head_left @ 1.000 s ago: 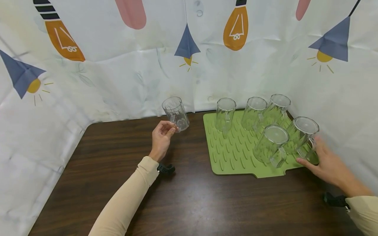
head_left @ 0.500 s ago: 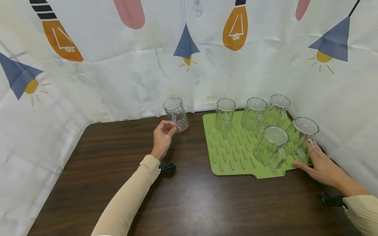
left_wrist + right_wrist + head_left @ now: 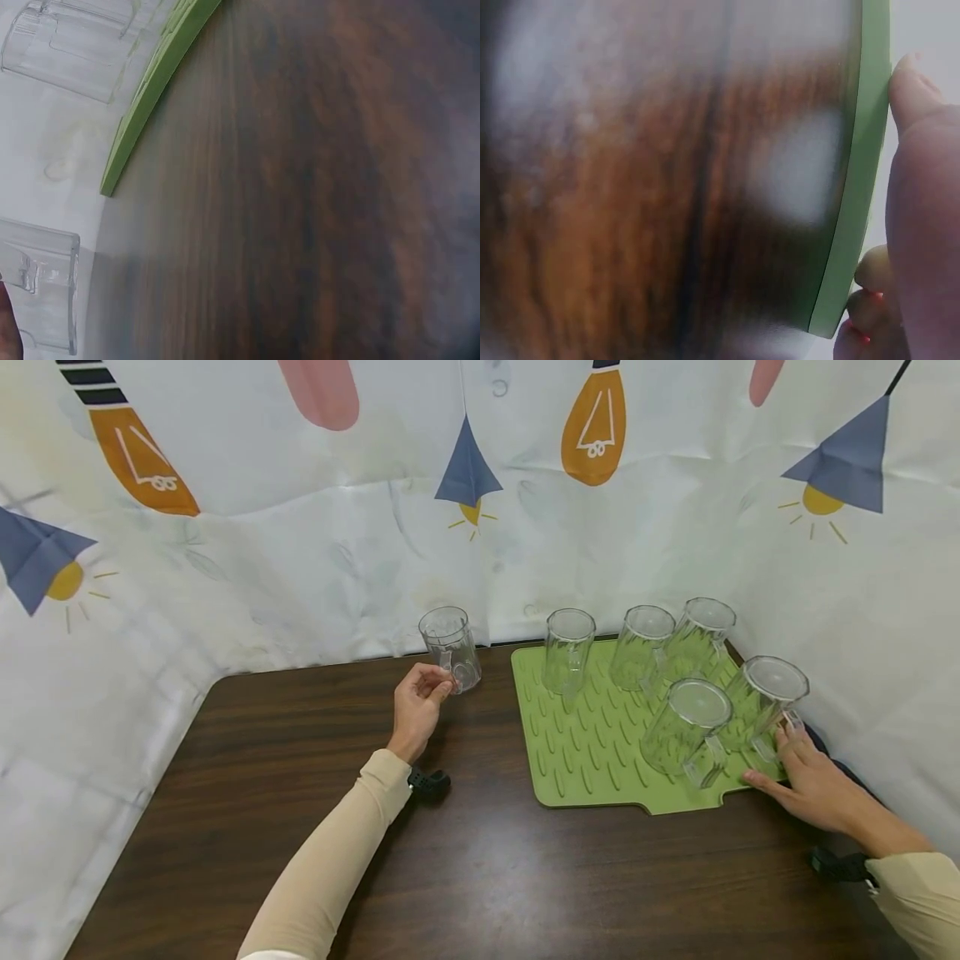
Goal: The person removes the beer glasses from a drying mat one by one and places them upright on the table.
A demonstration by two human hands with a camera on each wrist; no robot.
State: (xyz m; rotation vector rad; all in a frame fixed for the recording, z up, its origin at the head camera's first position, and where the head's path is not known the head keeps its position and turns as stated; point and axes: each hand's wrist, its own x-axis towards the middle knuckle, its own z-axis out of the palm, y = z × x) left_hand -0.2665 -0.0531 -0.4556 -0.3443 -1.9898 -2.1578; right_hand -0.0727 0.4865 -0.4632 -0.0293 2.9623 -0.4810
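In the head view, my left hand [image 3: 417,710] pinches the handle of a clear glass mug [image 3: 459,652], which stands mouth up near the table's back edge. Part of that mug [image 3: 45,300] shows at the left of the left wrist view. My right hand [image 3: 817,785] lies at the front right corner of a green drying mat [image 3: 577,785], fingers extended and thumb apart along the edge. Its fingertips are right by the handle of the nearest right mug [image 3: 772,681]. In the right wrist view the thumb [image 3: 915,90] overlaps the mat's edge [image 3: 862,165].
Several more glass mugs stand upside down on the mat, among them a front one [image 3: 693,718] and a back left one [image 3: 568,652]. The dark wooden table [image 3: 480,877] stretches left and forward of it. A white printed curtain [image 3: 337,568] closes off the back and sides.
My right hand has shifted slightly left, bringing its fingers over the mat's corner beside the mug handle. The left hand keeps its pinch on the mug, nearly still.
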